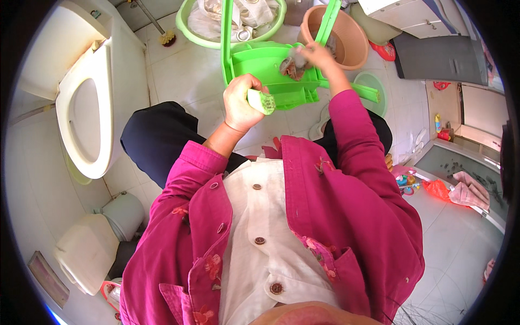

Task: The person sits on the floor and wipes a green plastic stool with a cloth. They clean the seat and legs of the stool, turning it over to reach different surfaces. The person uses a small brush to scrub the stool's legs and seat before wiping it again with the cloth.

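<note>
A bright green plastic stool-like piece (260, 65) with several long legs is tipped up in front of me. My left hand (243, 103) is closed around one of its legs, whose worn, pale end (262, 101) points up toward me. Over the panel's right side, my right hand (321, 57) has hold of a bunched grey-brown cloth (292, 69). The cloth appears to lie against the green surface. Motion blurs my right fingers, and part of the cloth is hidden beneath them.
Beyond the stool stand a light green basin (181, 24) of whitish fabric and an orange-brown bucket (357, 44). A pale green basin (373, 87) sits by the right leg of the stool. At left is a toilet (103, 109); a dark grey cabinet (438, 59) stands at right.
</note>
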`<state>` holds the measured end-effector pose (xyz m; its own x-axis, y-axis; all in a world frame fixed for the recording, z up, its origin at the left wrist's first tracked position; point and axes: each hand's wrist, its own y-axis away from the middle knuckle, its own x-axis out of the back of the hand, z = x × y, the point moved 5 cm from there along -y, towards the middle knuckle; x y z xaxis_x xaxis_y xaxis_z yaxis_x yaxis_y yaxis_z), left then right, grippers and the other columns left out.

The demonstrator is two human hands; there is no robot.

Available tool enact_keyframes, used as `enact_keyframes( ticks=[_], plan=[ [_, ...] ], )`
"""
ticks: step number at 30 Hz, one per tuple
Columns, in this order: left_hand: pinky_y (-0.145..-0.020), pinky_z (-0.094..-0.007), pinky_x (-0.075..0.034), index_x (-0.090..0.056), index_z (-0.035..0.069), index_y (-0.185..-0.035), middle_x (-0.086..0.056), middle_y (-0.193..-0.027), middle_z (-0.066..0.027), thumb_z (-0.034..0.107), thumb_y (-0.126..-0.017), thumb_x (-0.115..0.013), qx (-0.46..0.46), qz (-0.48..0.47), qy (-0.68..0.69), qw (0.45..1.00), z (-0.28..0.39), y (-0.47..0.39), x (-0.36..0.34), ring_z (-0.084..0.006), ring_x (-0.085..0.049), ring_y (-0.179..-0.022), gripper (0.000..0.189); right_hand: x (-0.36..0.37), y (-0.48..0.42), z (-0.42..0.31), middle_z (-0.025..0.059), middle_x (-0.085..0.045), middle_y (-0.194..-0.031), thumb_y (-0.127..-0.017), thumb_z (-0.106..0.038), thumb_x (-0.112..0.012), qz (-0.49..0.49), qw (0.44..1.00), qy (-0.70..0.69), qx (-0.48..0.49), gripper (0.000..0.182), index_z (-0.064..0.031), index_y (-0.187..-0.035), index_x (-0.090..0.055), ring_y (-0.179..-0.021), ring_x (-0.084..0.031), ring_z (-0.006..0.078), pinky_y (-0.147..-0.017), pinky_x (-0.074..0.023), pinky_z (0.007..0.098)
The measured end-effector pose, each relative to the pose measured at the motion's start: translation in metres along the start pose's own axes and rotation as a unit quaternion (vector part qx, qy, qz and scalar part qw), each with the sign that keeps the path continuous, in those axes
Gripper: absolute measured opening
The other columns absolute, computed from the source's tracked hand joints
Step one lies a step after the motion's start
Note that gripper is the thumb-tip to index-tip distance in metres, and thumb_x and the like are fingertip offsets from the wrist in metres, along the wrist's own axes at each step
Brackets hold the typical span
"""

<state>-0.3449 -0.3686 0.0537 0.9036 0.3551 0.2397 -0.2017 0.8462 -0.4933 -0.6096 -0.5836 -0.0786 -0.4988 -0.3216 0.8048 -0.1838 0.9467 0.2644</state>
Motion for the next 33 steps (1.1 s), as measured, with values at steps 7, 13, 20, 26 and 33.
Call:
enact_keyframes(
  ticks=[7, 13, 20, 26, 33],
  plan=[
    [-0.058, -0.0356, -0.046, -0.050, 0.007, -0.071, -0.056, -0.066, -0.0085, -0.003, -0.067, -0.073, -0.035, -0.009, -0.008, 0.999, 0.005, 0.000, -0.004, -0.0289, -0.056, -0.060, 0.026, -0.049, 0.033, -0.011, 0.0226, -0.068, -0.105, -0.063, -0.041, -0.083, 0.133, 0.989, 0.059, 0.011, 0.076, 0.0010, -0.121, -0.057, -0.097, -0.067, 0.0381, -0.089, -0.0525, 0.0443],
    [-0.064, -0.0390, -0.045, -0.056, 0.012, -0.071, -0.062, -0.069, -0.0052, 0.012, -0.059, -0.078, -0.006, -0.016, -0.007, 1.000, -0.006, -0.001, -0.002, -0.0300, -0.061, -0.066, 0.025, -0.068, 0.030, -0.069, 0.0182, -0.070, -0.102, -0.067, -0.028, -0.074, 0.023, 0.985, -0.147, 0.092, 0.042, -0.0037, -0.100, -0.065, -0.090, -0.068, 0.0339, -0.079, -0.0538, 0.0408],
    [-0.062, -0.0377, -0.046, -0.054, 0.010, -0.073, -0.060, -0.069, -0.0074, 0.005, -0.063, -0.075, -0.027, -0.012, 0.007, 1.000, -0.007, -0.003, -0.002, -0.0303, -0.060, -0.065, 0.024, -0.074, 0.032, -0.195, 0.0100, -0.069, -0.092, -0.069, -0.035, -0.069, -0.071, 0.940, 0.020, 0.334, 0.031, -0.0140, -0.091, -0.070, -0.083, -0.064, 0.0301, -0.074, -0.0513, 0.0448],
    [-0.063, -0.0367, -0.047, -0.052, 0.008, -0.073, -0.058, -0.069, -0.0099, -0.001, -0.064, -0.072, -0.049, 0.013, 0.016, 0.999, 0.001, -0.008, -0.002, -0.0309, -0.058, -0.064, 0.023, -0.117, 0.041, -0.206, 0.0118, -0.067, -0.088, -0.074, -0.040, -0.066, -0.215, 0.916, 0.155, 0.300, 0.025, -0.0228, -0.092, -0.072, -0.083, -0.064, 0.0338, -0.073, -0.0522, 0.0436],
    [-0.063, -0.0359, -0.048, -0.054, 0.007, -0.076, -0.060, -0.071, -0.0087, 0.004, -0.065, -0.076, 0.077, 0.027, 0.042, 0.996, -0.012, 0.007, -0.003, -0.0264, -0.059, -0.065, 0.025, -0.100, 0.069, -0.250, 0.0199, -0.067, -0.074, -0.073, -0.028, -0.065, -0.329, 0.903, 0.179, 0.211, 0.031, 0.0011, -0.080, -0.071, -0.066, -0.064, 0.0306, -0.061, -0.0508, 0.0427]
  ],
)
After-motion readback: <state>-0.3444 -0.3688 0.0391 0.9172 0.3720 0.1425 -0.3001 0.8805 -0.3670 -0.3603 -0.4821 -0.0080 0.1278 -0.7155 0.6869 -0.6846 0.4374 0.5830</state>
